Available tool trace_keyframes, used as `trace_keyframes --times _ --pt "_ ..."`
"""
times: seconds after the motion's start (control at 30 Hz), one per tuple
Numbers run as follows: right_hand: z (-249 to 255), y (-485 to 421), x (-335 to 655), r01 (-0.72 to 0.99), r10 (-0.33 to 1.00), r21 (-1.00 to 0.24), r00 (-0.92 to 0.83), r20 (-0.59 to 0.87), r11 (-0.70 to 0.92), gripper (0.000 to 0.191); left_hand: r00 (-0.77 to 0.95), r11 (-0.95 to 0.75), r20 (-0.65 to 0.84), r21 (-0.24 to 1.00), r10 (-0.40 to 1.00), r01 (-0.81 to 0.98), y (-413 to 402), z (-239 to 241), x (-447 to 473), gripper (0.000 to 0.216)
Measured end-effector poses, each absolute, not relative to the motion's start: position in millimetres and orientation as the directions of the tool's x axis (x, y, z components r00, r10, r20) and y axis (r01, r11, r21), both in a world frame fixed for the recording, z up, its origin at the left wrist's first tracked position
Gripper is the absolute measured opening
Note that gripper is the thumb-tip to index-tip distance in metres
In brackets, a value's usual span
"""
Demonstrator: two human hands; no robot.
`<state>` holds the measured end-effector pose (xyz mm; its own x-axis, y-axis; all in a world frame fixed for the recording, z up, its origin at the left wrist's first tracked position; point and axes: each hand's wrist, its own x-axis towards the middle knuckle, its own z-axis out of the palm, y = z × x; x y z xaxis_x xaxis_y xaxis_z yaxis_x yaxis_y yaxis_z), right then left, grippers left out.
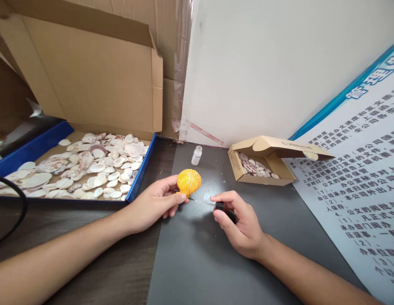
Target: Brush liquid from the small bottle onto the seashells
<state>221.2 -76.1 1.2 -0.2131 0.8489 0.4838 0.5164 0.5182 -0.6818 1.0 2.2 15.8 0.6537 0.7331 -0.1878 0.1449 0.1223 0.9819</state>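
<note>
A yellow-orange scallop shell (189, 182) is pinched between the thumb and fingers of my left hand (159, 199), its ribbed side facing me. My right hand (240, 222) grips the black cap of a small applicator brush (219, 206). Its thin stem points left, and the dark tip is close to the shell's lower edge; whether they touch I cannot tell. Behind the shell stands a small uncapped bottle (196, 156), clear at the neck and whitish below, upright on the grey mat (190, 254).
To the left, a blue-sided cardboard box (141, 169) with its lid raised holds many pale shells (98, 167). A smaller tan box (263, 180) with shells stands at the back right. Beside it lies a printed sheet (349, 212). A black cable (23, 203) curves at the left edge.
</note>
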Motion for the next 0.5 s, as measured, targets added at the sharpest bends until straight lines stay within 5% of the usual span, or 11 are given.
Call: trace_keyframes --times 0.2,0.5 --pt "0.0 -74.8 217.8 0.603 0.876 -0.690 -0.032 0.481 0.401 0.014 0.651 0.132 -0.198 0.980 0.732 0.150 1.9 16.5 0.2 0.033" --pt "1.3 -76.9 220.9 0.512 0.863 -0.700 -0.219 0.455 0.498 0.015 0.653 0.133 -0.198 0.980 0.731 0.149 2.4 15.4 0.2 0.033"
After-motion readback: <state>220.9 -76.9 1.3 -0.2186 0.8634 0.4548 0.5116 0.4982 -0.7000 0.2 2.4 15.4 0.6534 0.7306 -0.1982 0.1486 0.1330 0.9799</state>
